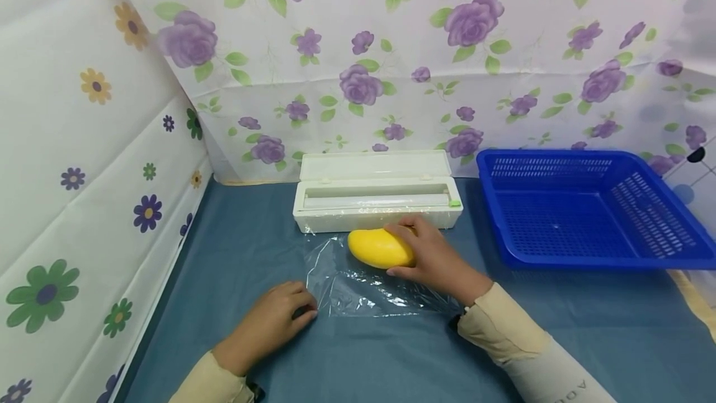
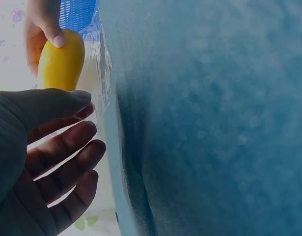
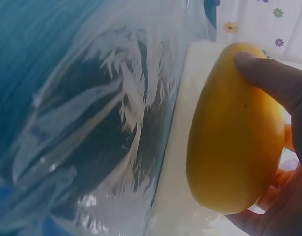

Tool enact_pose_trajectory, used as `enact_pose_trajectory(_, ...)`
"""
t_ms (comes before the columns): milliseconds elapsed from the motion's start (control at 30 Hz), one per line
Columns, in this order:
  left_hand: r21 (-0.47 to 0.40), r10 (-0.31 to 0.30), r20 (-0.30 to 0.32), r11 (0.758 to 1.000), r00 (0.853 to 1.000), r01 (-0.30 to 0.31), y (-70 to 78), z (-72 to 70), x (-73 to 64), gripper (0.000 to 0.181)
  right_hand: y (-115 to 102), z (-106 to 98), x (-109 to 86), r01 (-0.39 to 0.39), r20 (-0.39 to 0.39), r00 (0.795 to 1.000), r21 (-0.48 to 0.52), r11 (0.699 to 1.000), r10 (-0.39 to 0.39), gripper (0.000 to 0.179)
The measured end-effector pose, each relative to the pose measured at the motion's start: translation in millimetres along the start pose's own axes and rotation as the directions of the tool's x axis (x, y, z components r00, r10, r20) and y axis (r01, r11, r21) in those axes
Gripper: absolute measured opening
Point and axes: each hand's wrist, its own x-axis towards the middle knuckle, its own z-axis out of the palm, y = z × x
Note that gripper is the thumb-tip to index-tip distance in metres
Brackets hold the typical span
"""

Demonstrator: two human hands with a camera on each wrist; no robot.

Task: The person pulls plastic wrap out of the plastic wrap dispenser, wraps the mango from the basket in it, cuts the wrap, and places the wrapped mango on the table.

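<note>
A yellow mango (image 1: 376, 249) is gripped by my right hand (image 1: 431, 260), thumb on one side and fingers on the other. In the right wrist view the mango (image 3: 234, 132) fills the grasp, its rounded end free. Beneath it in the head view spreads a sheet of clear cling film (image 1: 358, 297), wrinkled and shiny, running out from a white film dispenser box (image 1: 380, 221). My left hand (image 1: 274, 316) lies beside the film's near left corner, fingers loosely bent. The left wrist view shows that hand (image 2: 52, 152) with nothing held between thumb and fingers.
The dispenser's lid (image 1: 375, 166) stands raised, with a film roll (image 1: 375, 201) inside. A blue plastic basket (image 1: 593, 263) sits at the right. Flowered sheets (image 1: 335, 36) hang behind and along the left of the blue-green tablecloth (image 1: 235, 235).
</note>
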Motion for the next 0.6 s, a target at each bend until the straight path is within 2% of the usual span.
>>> enact_pose_trajectory(300, -0.001, -0.038, 0.031, 0.999, 0.999, 0.039, 2.9, -2.7, 1.7, 0.006, 0.6, 8.6, 1.0, -0.031, 0.026, 0.999, -0.018, 0.999, 0.032, 0.080)
enact_pose_trajectory(600, -0.016, -0.058, 0.044, 0.998, 0.997, 0.059, 2.9, -4.0, 3.6, 0.005, 5.1, 19.3, 2.8, 0.012, 0.044, 0.999, -0.069, 0.998, -0.009, 0.079)
